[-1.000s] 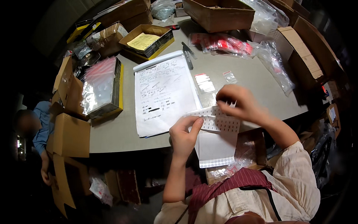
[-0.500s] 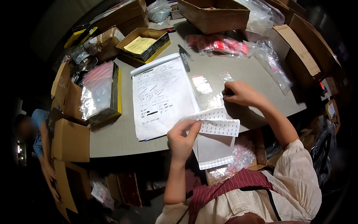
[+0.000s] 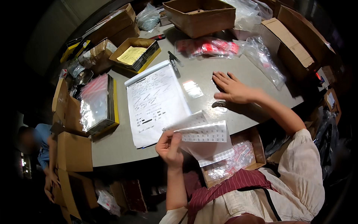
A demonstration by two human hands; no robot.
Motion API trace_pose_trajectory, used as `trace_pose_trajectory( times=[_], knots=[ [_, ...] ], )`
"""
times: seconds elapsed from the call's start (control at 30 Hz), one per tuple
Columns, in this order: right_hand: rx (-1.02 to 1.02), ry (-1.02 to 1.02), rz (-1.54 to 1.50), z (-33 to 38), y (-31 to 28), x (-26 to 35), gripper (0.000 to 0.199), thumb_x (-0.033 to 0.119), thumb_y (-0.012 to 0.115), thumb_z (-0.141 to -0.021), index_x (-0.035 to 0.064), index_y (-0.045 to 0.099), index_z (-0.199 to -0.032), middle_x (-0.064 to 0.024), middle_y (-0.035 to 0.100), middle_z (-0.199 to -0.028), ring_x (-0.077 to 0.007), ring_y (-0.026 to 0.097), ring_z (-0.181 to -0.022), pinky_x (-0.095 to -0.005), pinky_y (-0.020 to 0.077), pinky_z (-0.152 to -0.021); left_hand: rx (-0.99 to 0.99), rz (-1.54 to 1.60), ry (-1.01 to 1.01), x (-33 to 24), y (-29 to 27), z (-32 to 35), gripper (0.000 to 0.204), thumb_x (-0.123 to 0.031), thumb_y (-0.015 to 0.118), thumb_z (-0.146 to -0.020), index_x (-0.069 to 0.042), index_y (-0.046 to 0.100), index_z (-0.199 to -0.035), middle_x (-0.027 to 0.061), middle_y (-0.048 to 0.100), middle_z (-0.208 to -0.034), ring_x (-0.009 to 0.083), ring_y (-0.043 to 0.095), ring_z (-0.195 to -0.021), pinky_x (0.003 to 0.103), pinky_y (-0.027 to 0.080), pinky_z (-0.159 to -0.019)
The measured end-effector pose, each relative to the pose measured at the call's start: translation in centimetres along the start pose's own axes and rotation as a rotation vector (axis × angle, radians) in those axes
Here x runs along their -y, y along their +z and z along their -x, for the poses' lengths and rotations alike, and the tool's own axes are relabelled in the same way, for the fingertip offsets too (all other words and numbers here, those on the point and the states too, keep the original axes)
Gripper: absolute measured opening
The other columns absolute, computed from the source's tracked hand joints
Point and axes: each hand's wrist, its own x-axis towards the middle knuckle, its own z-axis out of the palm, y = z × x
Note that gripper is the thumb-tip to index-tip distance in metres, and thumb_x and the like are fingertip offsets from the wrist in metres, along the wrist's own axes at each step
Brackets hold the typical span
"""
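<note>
My left hand (image 3: 169,149) pinches a folded sheet of small printed stickers (image 3: 205,133) between thumb and fingers, above the table's near edge. Part of the sheet hangs down over an open cardboard box (image 3: 257,143), which holds small clear bags with white round pieces (image 3: 236,158). My right hand (image 3: 235,89) is flat, palm down and fingers spread, low over the table; what lies beneath it is mostly hidden. Left of it is a small clear zip bag with white strips (image 3: 192,89). The notepad (image 3: 154,106) with handwriting lies left of the sheet.
A black marker (image 3: 174,64) lies beside the notepad. Red-and-clear bags (image 3: 209,47) and cardboard boxes (image 3: 201,18) stand at the back. At left is a box of zip bags (image 3: 95,106). Another person (image 3: 44,145) is at the far left.
My right hand has gone from closed fingers at the small bags to flat and spread. My left hand has moved slightly left and down with the sticker sheet. The view has shifted slightly.
</note>
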Motion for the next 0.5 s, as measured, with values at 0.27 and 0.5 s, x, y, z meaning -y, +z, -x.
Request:
trace_pose_trajectory(
  times=[0.27, 0.5],
  knots=[
    [-0.085, -0.125, 0.264, 2.0, 2.1, 2.1, 0.098, 0.071, 0.037, -0.100, -0.0070, 0.026, -0.158, -0.0282, 0.022, -0.166, -0.0397, 0.017, -0.157, -0.0596, 0.0078, -0.125, -0.093, 0.103, 0.007, -0.1, 1.0, -0.4, 0.012, 0.001, 0.067, -0.091, 0.007, 0.069, -0.101, 0.0082, 0.070, -0.090, 0.0110, 0.060, -0.079, 0.021, 0.044, -0.076],
    [0.043, -0.532, -0.390, 8.5, 0.7, 5.0, 0.066, 0.046, 0.059, -0.100, -0.0042, 0.052, -0.143, -0.0276, 0.044, -0.154, -0.0387, 0.037, -0.148, -0.0538, 0.0197, -0.123, -0.013, 0.096, -0.047, -0.3, 0.6, -0.3, 0.013, -0.001, 0.068, -0.090, 0.007, 0.070, -0.100, 0.0063, 0.069, -0.089, 0.0101, 0.059, -0.079, 0.021, 0.042, -0.075]
  ],
)
